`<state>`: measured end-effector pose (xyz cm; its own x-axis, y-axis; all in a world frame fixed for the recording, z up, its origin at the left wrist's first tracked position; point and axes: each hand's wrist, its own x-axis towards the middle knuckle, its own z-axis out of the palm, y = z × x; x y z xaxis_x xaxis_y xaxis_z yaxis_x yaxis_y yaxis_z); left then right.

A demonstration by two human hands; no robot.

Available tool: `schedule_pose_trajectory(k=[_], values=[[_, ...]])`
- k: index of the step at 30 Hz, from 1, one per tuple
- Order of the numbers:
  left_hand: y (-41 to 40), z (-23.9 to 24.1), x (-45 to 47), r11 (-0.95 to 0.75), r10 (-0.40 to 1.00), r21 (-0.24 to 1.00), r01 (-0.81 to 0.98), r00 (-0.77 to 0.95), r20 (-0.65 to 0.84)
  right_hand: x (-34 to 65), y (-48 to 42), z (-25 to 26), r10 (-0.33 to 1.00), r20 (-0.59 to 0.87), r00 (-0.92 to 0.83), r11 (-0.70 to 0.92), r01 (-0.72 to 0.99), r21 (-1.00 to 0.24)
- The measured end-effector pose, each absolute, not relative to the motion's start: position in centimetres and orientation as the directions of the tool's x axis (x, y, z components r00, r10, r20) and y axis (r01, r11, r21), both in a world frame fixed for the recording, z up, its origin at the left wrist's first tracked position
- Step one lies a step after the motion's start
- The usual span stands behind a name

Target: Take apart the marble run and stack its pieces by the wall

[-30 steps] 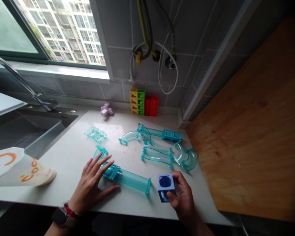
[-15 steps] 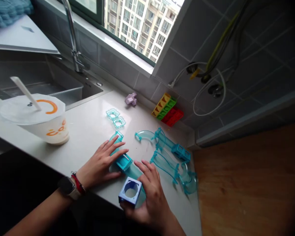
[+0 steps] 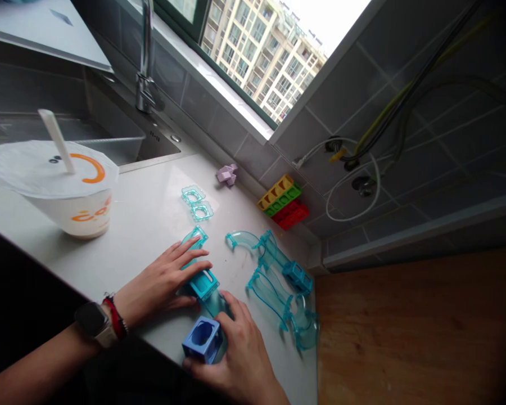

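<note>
My left hand [image 3: 162,281] lies flat with fingers spread on a clear teal tube piece [image 3: 200,279] on the white counter [image 3: 147,225]. My right hand [image 3: 236,349] holds a blue hollow cube [image 3: 202,339] at the counter's front edge, against the near end of that tube. My thumb is on the cube's side and my fingers cover the tube's end. A watch and red band sit on my left wrist.
More teal track pieces [image 3: 278,281] lie to the right, two small teal rings [image 3: 197,202] further back. Yellow, green and red blocks [image 3: 283,201] and a lilac piece [image 3: 227,174] stand by the wall. A lidded cup with a straw [image 3: 67,191] stands left, near the sink [image 3: 109,140]. A wooden board [image 3: 413,332] is at right.
My right hand brought the blue cube leftward from the counter's right side to the near end of the teal tube. The view swung left and tilted. My left hand stayed on the tube.
</note>
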<state>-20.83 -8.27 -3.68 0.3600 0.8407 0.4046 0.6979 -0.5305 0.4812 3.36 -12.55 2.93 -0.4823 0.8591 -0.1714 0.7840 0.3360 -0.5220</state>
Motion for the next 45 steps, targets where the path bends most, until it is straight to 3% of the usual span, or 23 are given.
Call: schedule_pose_trajectory(k=[21,31,39,45], values=[[-8.0,-4.3,-20.7,-0.530,0.843,0.417,0.739,0.404,0.355,4.2,-12.5,3.2,0.883,-0.201,-0.425,0.274,0.813,-0.514],[-7.9,-4.1,-20.8,-0.529,0.845,0.452,0.718,0.394,0.363,6.4,-13.0,3.3,0.890,-0.206,-0.406,0.260,0.825,-0.502],[-8.0,-3.9,-20.8,-0.522,0.851,0.497,0.693,0.385,0.356,8.8,-12.0,2.8,0.908,-0.114,-0.402,0.309,0.830,-0.465],[-8.2,-3.9,-20.9,-0.513,0.857,0.547,0.662,0.361,0.367,8.9,-12.8,3.6,0.894,0.077,-0.442,0.413,0.743,-0.527]])
